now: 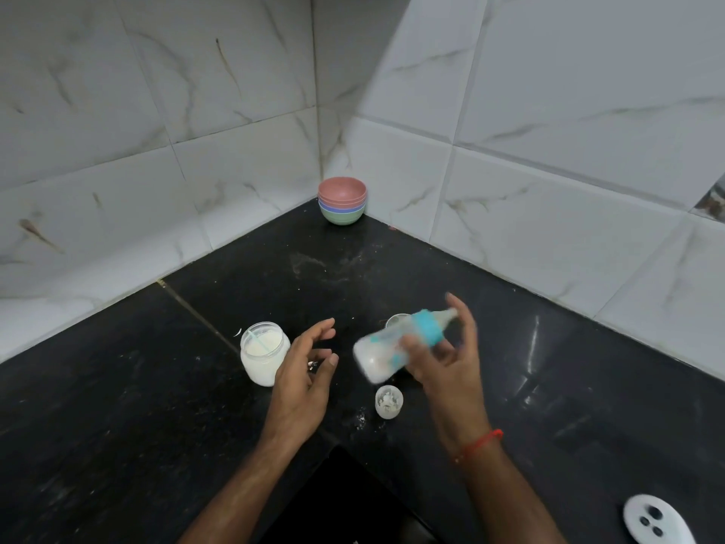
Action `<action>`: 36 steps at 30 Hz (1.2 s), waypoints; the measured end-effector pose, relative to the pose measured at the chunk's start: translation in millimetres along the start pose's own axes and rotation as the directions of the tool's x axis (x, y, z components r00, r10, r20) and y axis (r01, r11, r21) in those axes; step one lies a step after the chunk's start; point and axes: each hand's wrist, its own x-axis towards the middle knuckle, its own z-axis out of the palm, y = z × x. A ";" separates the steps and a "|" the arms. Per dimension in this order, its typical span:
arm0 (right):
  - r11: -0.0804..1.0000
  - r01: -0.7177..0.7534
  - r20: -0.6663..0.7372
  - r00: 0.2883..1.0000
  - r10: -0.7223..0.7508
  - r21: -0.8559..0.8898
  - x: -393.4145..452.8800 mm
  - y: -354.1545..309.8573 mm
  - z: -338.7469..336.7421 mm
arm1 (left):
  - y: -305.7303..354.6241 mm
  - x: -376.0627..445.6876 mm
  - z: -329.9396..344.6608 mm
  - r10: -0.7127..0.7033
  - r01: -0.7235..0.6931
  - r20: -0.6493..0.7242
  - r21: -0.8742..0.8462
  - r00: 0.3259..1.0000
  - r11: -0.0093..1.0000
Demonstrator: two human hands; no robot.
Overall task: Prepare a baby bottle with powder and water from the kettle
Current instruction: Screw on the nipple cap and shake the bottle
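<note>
My right hand (447,355) grips a baby bottle (386,353) with a blue collar and a teat, tilted on its side above the black counter; the bottle is blurred and holds white liquid. Just left of the bottle, my left hand (306,371) hovers with relaxed, slightly curled fingers and holds nothing. A glass jar of white powder (263,353) with a light blue scoop in it stands open, touching the left side of my left hand. The bottle's clear cap (389,401) lies on the counter under the bottle. A metal rim (397,320) shows behind the bottle.
A stack of coloured bowls (342,201) sits in the far corner against the tiled walls. A white kettle base (653,520) lies at the lower right. Powder is spilled on the black counter (157,386), whose front edge notches in between my forearms.
</note>
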 end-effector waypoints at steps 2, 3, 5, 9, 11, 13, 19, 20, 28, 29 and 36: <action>0.838 -0.220 -0.111 0.943 0.314 0.499 4.5 -0.6 -0.5 | -1.0 -0.3 -1.7 -0.003 0.003 -0.006 0.003 1.000 1.000; 0.706 -0.260 -0.086 0.906 0.414 0.659 5.9 -0.3 -2.4 | -1.2 -0.4 -2.2 -0.004 0.004 -0.008 0.007 1.000 1.000; 0.584 -0.249 -0.059 0.888 0.456 0.772 5.3 0.0 -4.9 | -1.0 -0.4 -2.5 -0.003 0.003 -0.009 0.004 1.000 1.000; 0.919 -0.146 -0.158 0.964 0.216 0.366 -4.2 7.4 2.0 | -1.4 1.1 -1.1 -0.004 0.004 -0.005 0.005 1.000 1.000; 0.989 0.080 0.013 0.997 -0.079 -0.123 -7.0 7.1 -1.5 | -1.5 2.1 -0.2 0.002 -0.002 -0.004 0.009 1.000 1.000; 0.744 0.383 0.378 0.907 -0.188 -0.548 -4.4 5.3 -9.2 | -1.1 2.8 0.4 0.007 -0.007 0.004 0.013 1.000 1.000; 0.919 0.231 0.281 0.949 -0.142 -0.318 -4.7 -15.5 2.0 | -0.2 3.3 -0.7 0.001 -0.001 0.001 0.004 1.000 1.000; 0.996 0.065 0.132 0.990 -0.058 -0.056 -3.2 -18.2 4.7 | -0.9 3.3 -1.6 -0.001 0.001 -0.007 0.001 1.000 1.000; 0.587 -0.199 0.017 0.954 0.301 0.784 7.6 -16.9 -0.6 | -0.3 2.2 -1.3 0.001 -0.001 -0.006 0.009 1.000 1.000; 0.710 -0.182 0.003 0.969 0.246 0.681 5.4 -15.7 2.7 | -0.6 2.4 -1.1 0.001 -0.001 -0.005 0.011 1.000 1.000; 0.509 0.563 0.669 0.742 0.037 -0.652 3.6 0.0 -12.9 | -2.0 1.4 3.7 -0.002 0.002 0.019 0.019 1.000 1.000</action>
